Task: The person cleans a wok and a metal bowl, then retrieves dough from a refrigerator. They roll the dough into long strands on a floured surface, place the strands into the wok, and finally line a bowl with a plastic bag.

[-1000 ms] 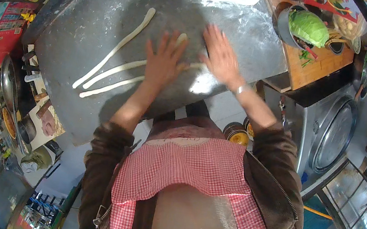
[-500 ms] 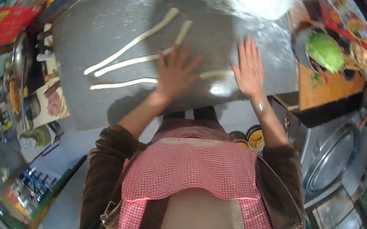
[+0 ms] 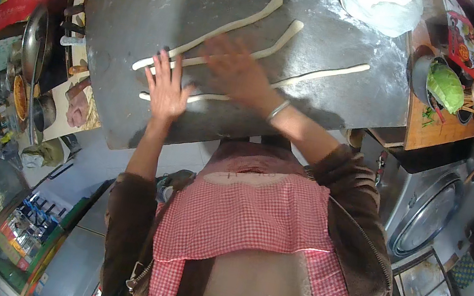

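Note:
Three long pale dough ropes lie side by side, slanting across a grey floured tabletop (image 3: pixel 340 111). The far rope (image 3: pixel 230 26) and the middle rope (image 3: pixel 284 37) have thicker right ends. The near rope (image 3: pixel 328 72) stretches furthest right. My left hand (image 3: pixel 168 94) is flat with fingers spread near the ropes' left ends, its fingertips at the middle rope and its palm over the near one. Smeared by motion, my right hand (image 3: pixel 243 76) is stretched out over the middle and near ropes, hiding parts of both. Whether either palm presses the dough, I cannot tell.
A clear bag of white powder (image 3: pixel 380 7) sits at the far right of the table. Beyond the right edge are a pot with a green cabbage (image 3: pixel 446 87) and a wooden board (image 3: pixel 435 132). Knives (image 3: pixel 72 27) and a piece of meat (image 3: pixel 78 107) lie at the left edge.
Both hands have moved left; my right hand has swung across from the near rope's right end to mid-table. The near rope's right end is now uncovered. The whole view has shifted somewhat.

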{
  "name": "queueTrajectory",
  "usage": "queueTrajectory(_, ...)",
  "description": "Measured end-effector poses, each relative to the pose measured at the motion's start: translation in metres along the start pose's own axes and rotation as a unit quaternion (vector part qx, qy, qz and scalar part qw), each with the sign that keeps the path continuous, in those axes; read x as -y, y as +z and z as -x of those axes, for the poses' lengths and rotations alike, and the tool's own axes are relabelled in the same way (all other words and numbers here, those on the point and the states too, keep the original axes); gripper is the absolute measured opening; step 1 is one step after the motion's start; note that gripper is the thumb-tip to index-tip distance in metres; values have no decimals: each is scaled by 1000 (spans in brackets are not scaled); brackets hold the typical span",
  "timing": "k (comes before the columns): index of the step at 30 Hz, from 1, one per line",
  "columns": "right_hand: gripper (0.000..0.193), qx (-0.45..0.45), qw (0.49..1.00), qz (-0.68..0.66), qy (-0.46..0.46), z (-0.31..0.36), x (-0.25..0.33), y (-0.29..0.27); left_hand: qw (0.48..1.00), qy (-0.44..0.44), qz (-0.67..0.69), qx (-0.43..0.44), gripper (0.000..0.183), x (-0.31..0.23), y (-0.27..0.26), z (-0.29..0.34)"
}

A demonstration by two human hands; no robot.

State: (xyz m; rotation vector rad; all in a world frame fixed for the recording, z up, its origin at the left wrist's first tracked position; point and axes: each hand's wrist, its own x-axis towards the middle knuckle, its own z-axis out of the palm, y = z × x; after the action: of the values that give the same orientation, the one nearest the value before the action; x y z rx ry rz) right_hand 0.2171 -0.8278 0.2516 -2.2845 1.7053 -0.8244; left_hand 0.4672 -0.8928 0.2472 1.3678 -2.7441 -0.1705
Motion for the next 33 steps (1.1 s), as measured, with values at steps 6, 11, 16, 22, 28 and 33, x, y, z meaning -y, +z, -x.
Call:
queueTrajectory(6, 69, 179, 983, -2, -43, 62, 38, 5, 989, 2, -63, 136, 83, 8, -30, 98)
queueTrajectory(11, 75, 54, 979, 155, 120, -8, -16, -15, 984, -131, -113, -44, 76, 97, -3, 39)
queueTrajectory(16, 77, 114, 955, 162, 221, 109, -28, -67, 993, -46, -77, 77, 73, 102, -16, 81)
queueTrajectory(22, 68, 74, 916, 265, 293, 122, -106, -109, 979, -114, -165, 17, 70, 137, -19, 54)
queueTrajectory(28, 66, 140, 892, 279, 328, 196, -106, -151, 980, -101, -167, 46, 69, 134, -19, 81)
queueTrajectory(33, 41, -201, 854, 373, 301, 118, -206, -198, 956, -264, -121, -38, 65, 150, -24, 35)
